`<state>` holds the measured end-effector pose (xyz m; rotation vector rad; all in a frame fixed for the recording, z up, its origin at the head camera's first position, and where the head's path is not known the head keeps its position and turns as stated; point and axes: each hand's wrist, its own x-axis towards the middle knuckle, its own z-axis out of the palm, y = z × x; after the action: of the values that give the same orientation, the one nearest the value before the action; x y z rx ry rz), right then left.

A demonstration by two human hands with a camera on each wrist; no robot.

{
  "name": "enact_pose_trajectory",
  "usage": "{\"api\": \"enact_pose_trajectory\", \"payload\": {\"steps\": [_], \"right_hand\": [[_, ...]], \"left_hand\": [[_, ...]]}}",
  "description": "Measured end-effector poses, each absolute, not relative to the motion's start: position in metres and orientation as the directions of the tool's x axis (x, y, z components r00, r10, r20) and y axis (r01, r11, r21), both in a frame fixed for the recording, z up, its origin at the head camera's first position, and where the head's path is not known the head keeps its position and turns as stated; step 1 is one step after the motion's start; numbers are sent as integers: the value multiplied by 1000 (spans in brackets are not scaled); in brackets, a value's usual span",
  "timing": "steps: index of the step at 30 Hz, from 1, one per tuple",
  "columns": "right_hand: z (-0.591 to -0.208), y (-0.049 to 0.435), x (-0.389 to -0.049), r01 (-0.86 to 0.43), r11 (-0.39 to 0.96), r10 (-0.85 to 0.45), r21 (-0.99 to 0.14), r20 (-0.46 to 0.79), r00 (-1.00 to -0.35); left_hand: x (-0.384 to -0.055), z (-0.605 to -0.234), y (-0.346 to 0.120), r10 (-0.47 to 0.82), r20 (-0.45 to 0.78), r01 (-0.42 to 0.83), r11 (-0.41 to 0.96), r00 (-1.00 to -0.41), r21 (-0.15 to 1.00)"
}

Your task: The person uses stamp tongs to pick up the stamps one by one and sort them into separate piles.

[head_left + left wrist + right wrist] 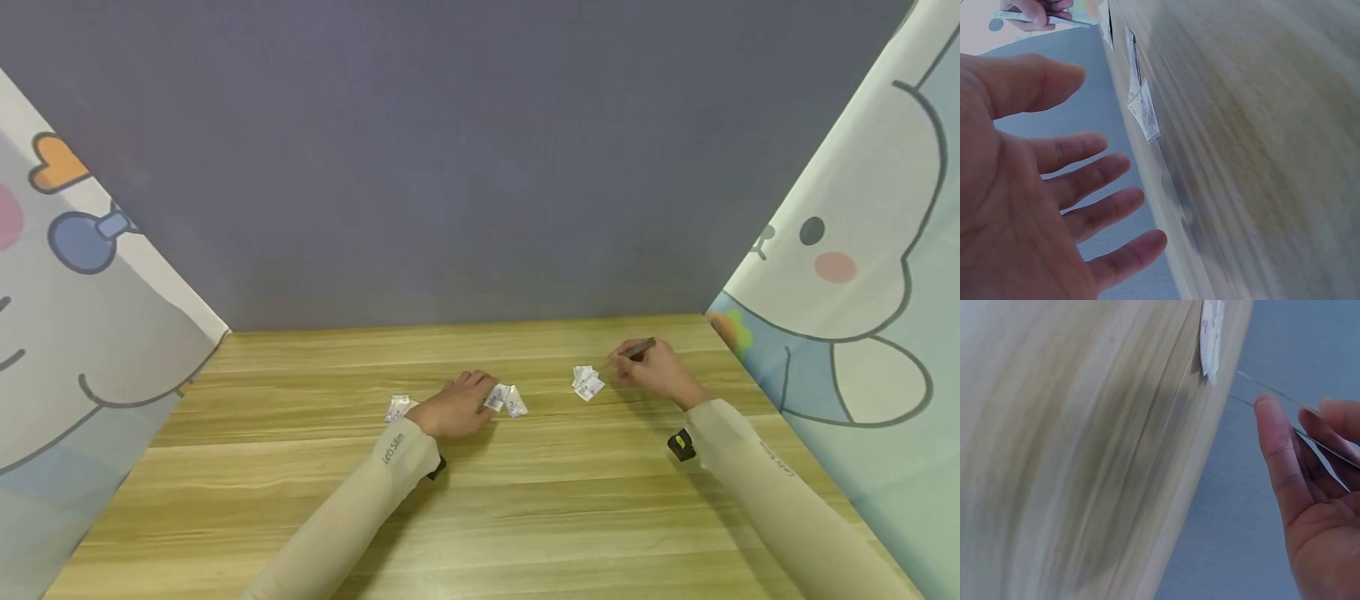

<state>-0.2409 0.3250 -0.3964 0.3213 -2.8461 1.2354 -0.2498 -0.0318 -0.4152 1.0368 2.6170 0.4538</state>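
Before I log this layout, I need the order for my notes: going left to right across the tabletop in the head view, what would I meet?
Leftmost white pieces, left hand, middle white pieces, rightmost white pieces, right hand.

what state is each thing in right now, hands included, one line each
left hand: open, fingers spread
right hand: holding the tweezers
tweezers: prongs apart, nothing between the tips
left packets: on the table, partly hidden by the left arm
middle packets: two, lying together beside the left hand
right packets: overlapping in a small pile
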Motion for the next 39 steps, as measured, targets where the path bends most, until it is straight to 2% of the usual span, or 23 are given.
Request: {"api": "enact_pose_trajectory", "payload": {"steps": [6, 16, 21, 29, 39], "right_hand": [[-389, 309, -240, -243, 700, -206, -672, 135, -969], [-395, 267, -246, -296, 603, -337, -741, 100, -936], [-401, 246, -251, -265, 535, -375, -802, 56, -925], [-410, 219, -256, -310, 475, -423, -823, 95, -901], [-418, 202, -259, -315, 548, -425, -775, 66, -903]], "left_hand": [[-248, -415, -34, 700, -167, 610, 696, -694, 379], [-245, -420, -31, 721, -180, 648, 684, -669, 335], [-244, -419, -30, 726, -180, 656, 681, -664, 326], [-243, -417, -33, 705, -190, 633, 702, -683, 327], [-242, -417, -37, 715, -187, 650, 694, -674, 311]]}}
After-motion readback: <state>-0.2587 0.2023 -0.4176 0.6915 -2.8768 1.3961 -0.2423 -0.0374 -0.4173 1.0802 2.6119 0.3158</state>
